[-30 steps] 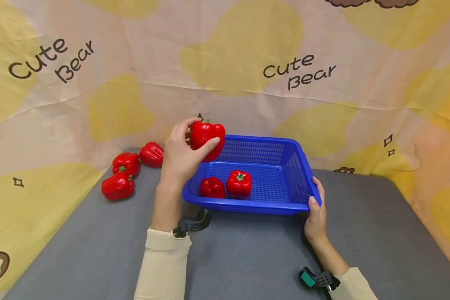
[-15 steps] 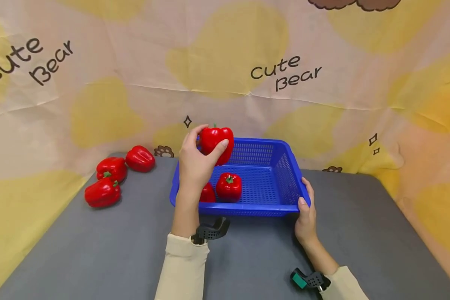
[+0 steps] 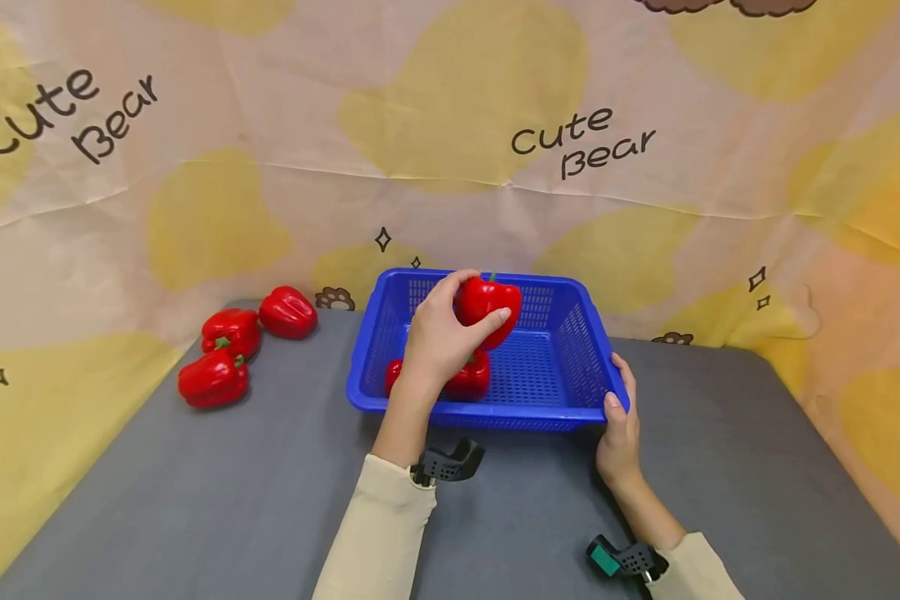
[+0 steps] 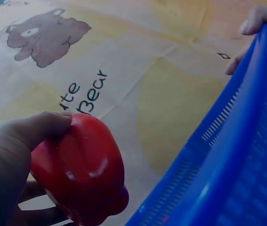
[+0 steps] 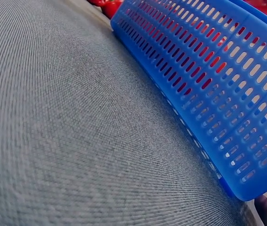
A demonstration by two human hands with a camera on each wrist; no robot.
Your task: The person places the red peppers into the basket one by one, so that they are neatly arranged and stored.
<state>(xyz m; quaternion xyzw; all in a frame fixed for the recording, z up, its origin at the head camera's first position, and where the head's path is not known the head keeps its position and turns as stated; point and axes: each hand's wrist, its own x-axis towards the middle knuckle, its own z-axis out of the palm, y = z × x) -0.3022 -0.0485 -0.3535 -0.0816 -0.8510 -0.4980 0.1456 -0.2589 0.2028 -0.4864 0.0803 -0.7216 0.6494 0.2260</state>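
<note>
Over the blue basket in the head view, my left hand grips a red bell pepper, stem up, between thumb and fingers. The left wrist view shows the same bell pepper with the thumb across its side. My right hand holds the basket's right front corner, thumb on the rim and fingers along the outer side. Two more red peppers lie inside at the front left: one pepper and another pepper, both partly hidden by my left hand and wrist.
Left of the basket on the grey table, three red peppers sit grouped: a front pepper, a middle pepper and a back pepper. A patterned cloth hangs behind the table.
My left hand has carried the bell pepper rightward and slightly down, from the basket's left back side to over its middle. My right hand keeps its hold on the corner. The head view has shifted.
</note>
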